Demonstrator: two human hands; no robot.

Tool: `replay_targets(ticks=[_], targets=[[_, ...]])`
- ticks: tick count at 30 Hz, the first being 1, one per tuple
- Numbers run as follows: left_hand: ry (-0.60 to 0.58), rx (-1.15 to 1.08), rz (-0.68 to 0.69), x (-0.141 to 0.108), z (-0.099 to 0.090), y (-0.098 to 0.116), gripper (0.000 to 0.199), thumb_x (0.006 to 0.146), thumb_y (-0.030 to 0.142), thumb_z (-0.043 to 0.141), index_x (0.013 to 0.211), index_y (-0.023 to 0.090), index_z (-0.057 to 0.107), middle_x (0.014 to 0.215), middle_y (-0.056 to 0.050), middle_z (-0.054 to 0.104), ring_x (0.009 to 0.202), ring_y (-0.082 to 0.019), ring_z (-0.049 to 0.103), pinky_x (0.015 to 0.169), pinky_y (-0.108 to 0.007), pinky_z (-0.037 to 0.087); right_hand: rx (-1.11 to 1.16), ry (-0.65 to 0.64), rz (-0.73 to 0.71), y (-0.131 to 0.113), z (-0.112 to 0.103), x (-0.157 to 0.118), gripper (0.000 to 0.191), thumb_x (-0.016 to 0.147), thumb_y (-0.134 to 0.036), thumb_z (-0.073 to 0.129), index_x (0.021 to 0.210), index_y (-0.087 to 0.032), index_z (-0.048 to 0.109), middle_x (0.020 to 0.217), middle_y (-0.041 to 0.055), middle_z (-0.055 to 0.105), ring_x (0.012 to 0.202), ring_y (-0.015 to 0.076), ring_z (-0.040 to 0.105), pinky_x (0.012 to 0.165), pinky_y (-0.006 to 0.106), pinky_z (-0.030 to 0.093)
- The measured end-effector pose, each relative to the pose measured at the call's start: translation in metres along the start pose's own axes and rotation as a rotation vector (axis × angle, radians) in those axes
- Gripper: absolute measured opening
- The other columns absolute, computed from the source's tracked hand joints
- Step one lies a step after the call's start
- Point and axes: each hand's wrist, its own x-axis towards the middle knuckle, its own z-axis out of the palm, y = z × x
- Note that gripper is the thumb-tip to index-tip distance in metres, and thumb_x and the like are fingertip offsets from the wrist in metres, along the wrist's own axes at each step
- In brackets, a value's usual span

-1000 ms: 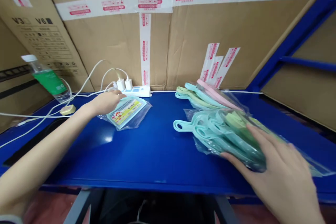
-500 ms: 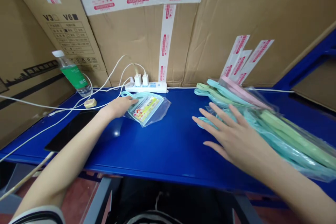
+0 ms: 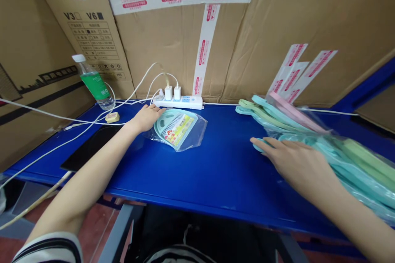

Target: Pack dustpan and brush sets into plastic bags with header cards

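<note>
**Left hand (image 3: 147, 117) and right hand (image 3: 296, 164) open, nothing gripped**

Nearest, a striped sleeve (image 3: 49, 250) ends on the left arm, which crosses the front edge of the blue desk (image 3: 216, 181). The left hand lies relaxed, fingers extended, beside the top of a clear-bagged teal plastic piece (image 3: 175, 129). This slotted piece, with a yellow-and-red printed card, lies flat near the desk's back edge, left of centre. The right hand rests palm down, fingers straight, on the near end of a clear-bagged bundle (image 3: 339, 164) of long teal and green plastic handles, which runs off the desk's right side.

Handling: the film looks slick, so a flat palm should steady the bundle better than fingertips; its length calls for support along the whole run.

Behind, pink, green and teal handles (image 3: 271, 115) lie against the back edge. Toward the back-left corner stand a white power strip (image 3: 177, 102) with two chargers (image 3: 172, 92) and a water bottle (image 3: 94, 84).

Hidden: the frame cuts off the bundle's far end, and the right hand covers part of it. Piece count cannot be made out. Whether the left fingertips touch the bag is hard to tell.
</note>
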Motion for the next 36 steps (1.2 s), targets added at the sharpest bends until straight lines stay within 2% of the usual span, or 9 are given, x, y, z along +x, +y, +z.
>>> replay_targets(ticks=[6,9,11,14,16,18,23,27,36], targets=[[0.011,-0.078,0.096,0.004,0.0,-0.008,0.057,0.081,0.0,0.04,0.138,0.004,0.043,0.129,-0.022,0.059,0.119,-0.025,0.057,0.098,-0.035,0.044,0.042,0.0,0.008,0.022,0.008,-0.008,0.042,0.088,-0.008,0.038,0.106,-0.023,0.072,0.078,0.0118,0.074,0.062,0.0274,0.067,0.053,0.036,0.048],[-0.047,-0.169,0.127,0.002,-0.003,-0.012,0.06,0.076,0.005,0.052,0.135,0.006,0.045,0.13,-0.02,0.058,0.119,-0.025,0.057,0.097,-0.03,0.045,0.082,0.058,-0.082,0.018,0.0,0.002,0.031,0.09,-0.02,0.046,0.108,-0.021,0.071,0.097,0.0142,0.075,0.081,0.03,0.071,0.068,0.041,0.054],[-0.106,-0.262,0.194,-0.001,-0.006,-0.015,0.051,0.075,0.01,0.057,0.127,0.01,0.054,0.118,-0.014,0.065,0.109,-0.024,0.062,0.093,-0.03,0.047,0.204,0.045,-0.127,0.005,-0.012,0.02,0.033,0.092,-0.029,0.048,0.115,-0.018,0.068,0.11,0.0155,0.072,0.097,0.0314,0.069,0.078,0.043,0.054],[-0.119,-0.362,0.286,-0.004,-0.008,-0.018,0.039,0.077,0.012,0.056,0.116,0.016,0.06,0.104,-0.007,0.067,0.098,-0.02,0.064,0.089,-0.031,0.049,0.423,-0.158,-0.1,-0.023,-0.029,0.057,0.034,0.094,-0.026,0.039,0.116,-0.023,0.066,0.112,0.0098,0.072,0.101,0.0277,0.067,0.082,0.042,0.053],[-0.08,-0.403,0.299,-0.006,-0.01,-0.019,0.042,0.077,0.01,0.055,0.118,0.017,0.059,0.108,-0.007,0.066,0.101,-0.02,0.063,0.091,-0.032,0.048,0.522,-0.342,0.011,-0.041,-0.03,0.083,0.03,0.092,-0.022,0.041,0.108,-0.023,0.067,0.111,0.0095,0.072,0.1,0.0287,0.068,0.077,0.041,0.052],[-0.048,-0.434,0.306,-0.007,-0.012,-0.02,0.047,0.076,0.008,0.055,0.122,0.016,0.057,0.114,-0.008,0.065,0.106,-0.02,0.062,0.094,-0.033,0.047,0.571,-0.414,0.127,-0.053,-0.024,0.103,0.025,0.09,-0.021,0.045,0.107,-0.019,0.064,0.101,0.0122,0.073,0.091,0.0294,0.069,0.07,0.039,0.05],[0.014,-0.457,0.326,-0.01,-0.017,-0.018,0.049,0.076,0.007,0.056,0.125,0.015,0.055,0.12,-0.01,0.063,0.113,-0.021,0.059,0.098,-0.035,0.046,0.718,-0.389,0.152,-0.063,0.002,0.113,0.021,0.093,-0.024,0.042,0.109,-0.016,0.053,0.075,0.0039,0.068,0.071,0.0197,0.065,0.063,0.031,0.047],[0.065,-0.436,0.319,-0.014,-0.02,-0.014,0.048,0.076,0.008,0.054,0.123,0.015,0.055,0.117,-0.011,0.065,0.108,-0.021,0.062,0.094,-0.036,0.049,1.055,-0.267,0.205,-0.067,0.012,0.105,0.012,0.09,-0.031,0.044,0.097,-0.021,0.045,0.072,-0.0007,0.063,0.065,0.0174,0.061,0.062,0.032,0.047],[0.07,-0.37,0.262,-0.018,-0.03,0.001,0.058,0.072,0.003,0.054,0.13,0.01,0.049,0.126,-0.016,0.061,0.116,-0.024,0.059,0.099,-0.037,0.048,1.253,-0.184,0.397,-0.075,0.032,0.105,0.046,0.074,-0.034,0.064,0.108,-0.023,0.034,0.068,-0.0064,0.059,0.065,0.0196,0.066,0.057,0.032,0.051]])
